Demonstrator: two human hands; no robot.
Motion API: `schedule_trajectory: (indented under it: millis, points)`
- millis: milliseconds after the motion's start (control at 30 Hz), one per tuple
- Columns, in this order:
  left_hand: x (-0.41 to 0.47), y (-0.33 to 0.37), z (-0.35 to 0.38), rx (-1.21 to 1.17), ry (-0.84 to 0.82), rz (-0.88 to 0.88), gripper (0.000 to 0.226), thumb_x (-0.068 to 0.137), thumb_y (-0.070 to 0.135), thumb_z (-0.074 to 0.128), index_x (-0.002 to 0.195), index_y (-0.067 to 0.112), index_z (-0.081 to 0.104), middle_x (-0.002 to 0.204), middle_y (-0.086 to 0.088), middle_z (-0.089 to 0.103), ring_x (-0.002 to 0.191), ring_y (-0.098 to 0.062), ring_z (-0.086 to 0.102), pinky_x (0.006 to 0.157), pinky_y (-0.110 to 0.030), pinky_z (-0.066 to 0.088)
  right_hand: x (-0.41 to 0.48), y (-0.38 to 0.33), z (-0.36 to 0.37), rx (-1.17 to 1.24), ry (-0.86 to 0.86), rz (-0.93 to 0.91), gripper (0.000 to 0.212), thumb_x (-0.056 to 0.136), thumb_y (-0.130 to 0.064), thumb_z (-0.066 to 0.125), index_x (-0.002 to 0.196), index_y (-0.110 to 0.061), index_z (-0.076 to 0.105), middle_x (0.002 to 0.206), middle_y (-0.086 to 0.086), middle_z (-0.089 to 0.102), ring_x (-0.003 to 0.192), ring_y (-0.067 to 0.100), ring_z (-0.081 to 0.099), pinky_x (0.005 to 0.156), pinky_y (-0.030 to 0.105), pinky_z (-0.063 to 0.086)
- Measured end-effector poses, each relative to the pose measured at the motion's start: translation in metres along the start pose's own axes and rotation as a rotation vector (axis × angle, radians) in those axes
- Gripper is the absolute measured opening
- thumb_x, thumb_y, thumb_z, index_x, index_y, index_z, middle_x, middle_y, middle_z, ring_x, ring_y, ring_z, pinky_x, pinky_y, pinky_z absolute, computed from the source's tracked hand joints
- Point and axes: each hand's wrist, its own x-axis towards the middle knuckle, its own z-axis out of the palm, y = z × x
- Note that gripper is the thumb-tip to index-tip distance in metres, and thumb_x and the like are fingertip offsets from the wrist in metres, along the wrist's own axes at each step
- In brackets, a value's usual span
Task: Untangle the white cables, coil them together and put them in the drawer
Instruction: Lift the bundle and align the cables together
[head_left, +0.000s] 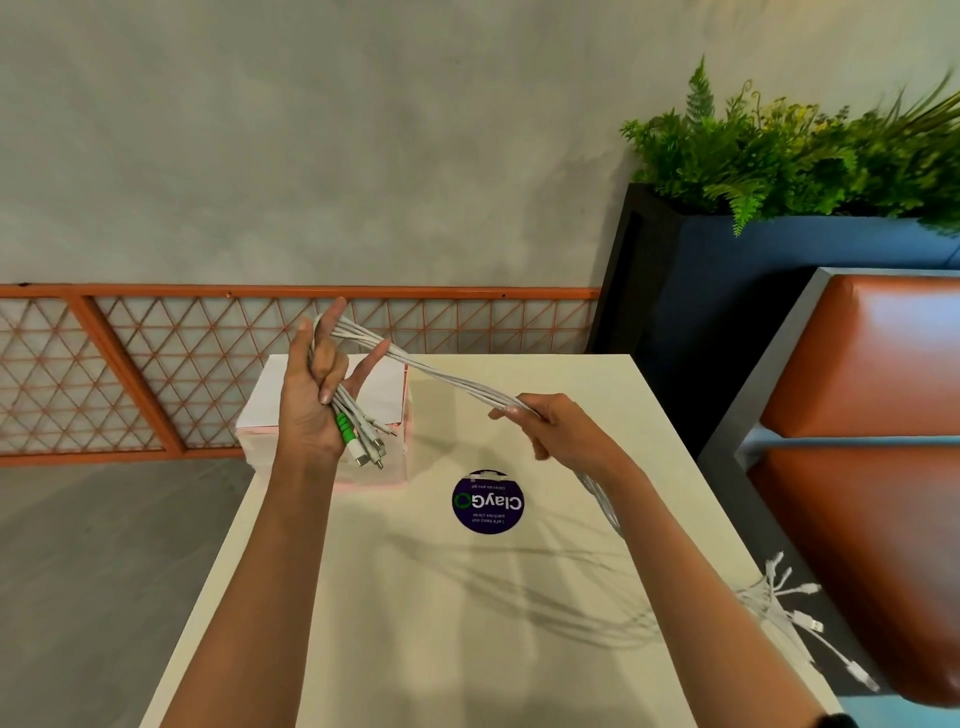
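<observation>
both hands grasp the cables (452, 382), left hand (311, 400) at the plugs, right hand (558, 428) midway; loose trailing ends could snag or re-tangle while coiling.

Drawer box (270, 410) behind sticker (487, 501), on table (415, 623)

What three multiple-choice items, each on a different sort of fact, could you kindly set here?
1. Where lies the round dark purple sticker? A grey wall; B cream table top; C orange seat.
2. What colour is the ribbed plug sleeve below the left hand? A red; B blue; C green.
3. What is the right hand doing? A gripping the bundle of white cables; B lying flat; C hanging empty.
Key: B, it sits mid-table; C, bright green ribs show; A, fingers curl round the strands.
</observation>
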Motion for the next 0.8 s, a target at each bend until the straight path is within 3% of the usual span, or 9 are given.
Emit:
schedule_trajectory:
  millis: [67, 167, 300, 433, 500, 567, 700, 800]
  points:
    - [0.000, 0.000, -0.002, -0.005, 0.006, 0.003, 0.041, 0.101, 0.031, 0.039, 0.131, 0.004, 0.050, 0.039, 0.007, 0.027, 0.031, -0.007, 0.026, 0.092, -0.037, 0.053, -0.002, -0.003, 0.001, 0.005, 0.011, -0.006, 0.036, 0.102, -0.032, 0.039, 0.107, -0.012, 0.068, 0.054, -0.014, 0.036, 0.048, -0.001, 0.038, 0.053, 0.010, 0.031]
    - [0.001, 0.000, -0.002, -0.023, 0.014, 0.000, 0.041, 0.101, 0.031, 0.039, 0.130, 0.004, 0.051, 0.039, 0.007, 0.027, 0.031, -0.007, 0.026, 0.091, -0.037, 0.053, -0.006, -0.008, -0.002, 0.144, -0.105, 0.076, 0.043, 0.103, -0.039, 0.029, 0.094, -0.008, 0.058, 0.059, -0.007, 0.033, 0.045, 0.002, 0.030, 0.046, 0.015, 0.024]
    - [0.001, -0.003, -0.001, -0.050, 0.013, -0.015, 0.038, 0.102, 0.030, 0.038, 0.123, 0.005, 0.056, 0.037, 0.007, 0.027, 0.030, -0.008, 0.026, 0.085, -0.035, 0.055, -0.003, -0.009, -0.018, 0.543, -0.429, 0.336, 0.044, 0.101, -0.040, 0.030, 0.065, -0.017, 0.040, 0.048, -0.007, 0.027, 0.037, 0.003, 0.018, 0.038, 0.018, 0.010]
    - [0.001, -0.005, 0.001, -0.065, -0.030, -0.019, 0.039, 0.103, 0.029, 0.035, 0.125, 0.003, 0.053, 0.038, 0.007, 0.029, 0.030, -0.007, 0.028, 0.088, -0.036, 0.055, 0.000, -0.007, -0.027, 0.801, -0.677, 0.443, 0.047, 0.092, -0.048, 0.033, 0.055, -0.019, 0.039, 0.044, -0.009, 0.029, 0.035, 0.001, 0.024, 0.036, 0.016, 0.016]
    - [0.002, -0.005, 0.001, -0.059, -0.038, -0.020, 0.041, 0.102, 0.030, 0.036, 0.129, 0.003, 0.051, 0.038, 0.007, 0.029, 0.030, -0.007, 0.028, 0.089, -0.037, 0.054, -0.003, -0.007, -0.024, 0.803, -0.647, 0.429, 0.051, 0.091, -0.055, 0.031, 0.057, -0.018, 0.036, 0.052, -0.005, 0.030, 0.044, 0.007, 0.025, 0.044, 0.019, 0.024]
    - [0.003, -0.004, 0.001, -0.057, -0.027, -0.018, 0.043, 0.102, 0.031, 0.037, 0.133, 0.003, 0.048, 0.037, 0.007, 0.029, 0.030, -0.007, 0.028, 0.089, -0.037, 0.054, -0.008, -0.007, -0.019, 0.638, -0.551, 0.339, 0.047, 0.094, -0.052, 0.037, 0.061, -0.019, 0.035, 0.061, -0.003, 0.028, 0.053, 0.009, 0.026, 0.053, 0.021, 0.027]
    - [0.004, -0.002, -0.002, -0.028, 0.007, -0.016, 0.042, 0.100, 0.032, 0.040, 0.129, 0.004, 0.052, 0.038, 0.007, 0.027, 0.031, -0.008, 0.026, 0.088, -0.036, 0.054, -0.018, -0.009, -0.013, 0.359, -0.408, 0.217, 0.034, 0.100, -0.042, 0.037, 0.079, -0.016, 0.043, 0.066, -0.004, 0.025, 0.055, 0.008, 0.020, 0.047, 0.018, 0.020]
    - [0.002, -0.004, -0.001, -0.003, 0.036, -0.016, 0.039, 0.100, 0.031, 0.041, 0.127, 0.006, 0.054, 0.038, 0.007, 0.025, 0.031, -0.008, 0.025, 0.091, -0.037, 0.053, -0.016, -0.015, -0.009, 0.105, -0.141, 0.144, 0.033, 0.101, -0.041, 0.033, 0.098, -0.013, 0.049, 0.065, -0.006, 0.037, 0.055, 0.006, 0.031, 0.047, 0.015, 0.028]
